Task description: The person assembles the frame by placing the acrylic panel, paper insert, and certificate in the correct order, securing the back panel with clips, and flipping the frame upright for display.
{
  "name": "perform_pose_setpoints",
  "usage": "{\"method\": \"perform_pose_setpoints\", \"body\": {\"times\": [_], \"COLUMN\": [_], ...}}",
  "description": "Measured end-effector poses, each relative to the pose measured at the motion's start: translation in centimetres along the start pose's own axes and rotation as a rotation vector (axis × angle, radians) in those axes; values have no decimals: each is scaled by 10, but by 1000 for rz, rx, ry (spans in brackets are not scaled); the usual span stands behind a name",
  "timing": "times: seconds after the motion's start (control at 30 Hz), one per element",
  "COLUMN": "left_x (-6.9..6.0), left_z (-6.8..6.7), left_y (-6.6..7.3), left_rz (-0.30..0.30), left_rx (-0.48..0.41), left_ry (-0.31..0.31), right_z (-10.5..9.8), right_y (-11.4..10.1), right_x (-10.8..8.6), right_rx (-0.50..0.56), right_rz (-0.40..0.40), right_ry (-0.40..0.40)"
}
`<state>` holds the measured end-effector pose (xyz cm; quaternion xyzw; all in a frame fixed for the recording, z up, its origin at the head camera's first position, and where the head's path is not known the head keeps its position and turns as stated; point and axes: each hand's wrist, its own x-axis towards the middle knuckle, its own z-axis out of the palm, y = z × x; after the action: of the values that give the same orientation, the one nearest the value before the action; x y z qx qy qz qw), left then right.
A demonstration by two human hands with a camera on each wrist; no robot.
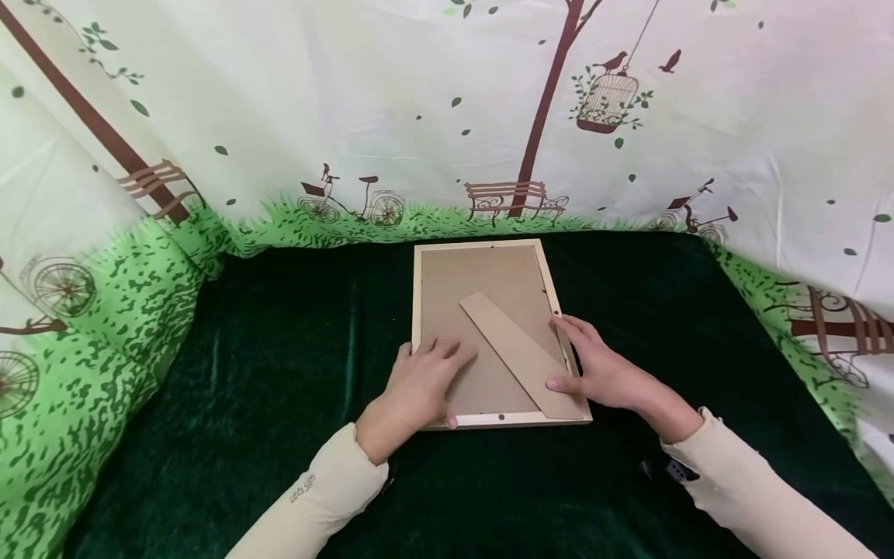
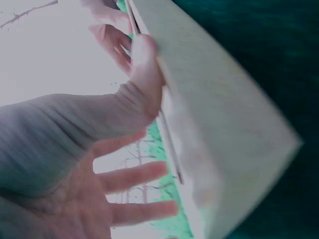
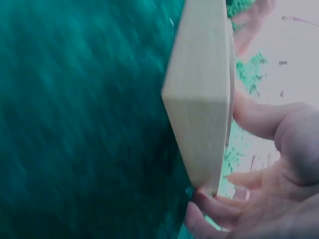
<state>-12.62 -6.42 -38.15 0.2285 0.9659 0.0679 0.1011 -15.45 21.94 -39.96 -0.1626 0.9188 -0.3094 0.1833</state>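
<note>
A light-wood picture frame (image 1: 482,272) lies back side up, its brown backing board showing. Slanting across that board is a flat tan stand leg (image 1: 513,349), whose wider end reaches the near right corner. My left hand (image 1: 422,384) rests at the frame's lower left with fingers spread over the backing and the thumb at the near edge. On the other side, my right hand (image 1: 604,369) holds the right edge, its thumb on the stand leg. In the right wrist view, fingers (image 3: 219,211) bend around the frame's side. The frame's front is hidden underneath.
Dark green velvety cloth (image 1: 279,404) covers the table under the frame. Behind and on both sides hangs a pale curtain (image 1: 349,101) printed with trees, benches and bicycles; its green lower part meets the table's edges.
</note>
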Motion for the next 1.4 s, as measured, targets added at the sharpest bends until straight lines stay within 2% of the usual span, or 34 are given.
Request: {"method": "perform_pose_setpoints", "body": {"times": [0.1,0.2,0.27,0.4,0.5,0.77,0.97,1.17,1.4], "left_x": [4,12,17,26,30,33,32,30,31], "left_z": [-4,-8,-10,-13,-15,-14,-10,-10,-9], "left_y": [6,14,17,23,26,26,21,19,19], "left_rz": [154,310,354,340,328,322,366,363,351], "left_rx": [94,167,185,211,232,213,173,129,122], "left_ry": [5,-40,-97,-200,-243,-249,-230,-238,-232], "right_z": [5,10,13,17,20,25,23,22,18], "right_y": [-5,-8,-9,-9,-10,-8,-7,-12,-12], "right_x": [-4,-9,-13,-22,-29,-37,-37,-36,-32], "right_rx": [-42,-78,-86,-94,-92,-85,-208,-296,-230], "right_rz": [37,103,143,199,204,120,92,35,63], "right_ry": [73,128,147,166,186,246,249,218,200]}}
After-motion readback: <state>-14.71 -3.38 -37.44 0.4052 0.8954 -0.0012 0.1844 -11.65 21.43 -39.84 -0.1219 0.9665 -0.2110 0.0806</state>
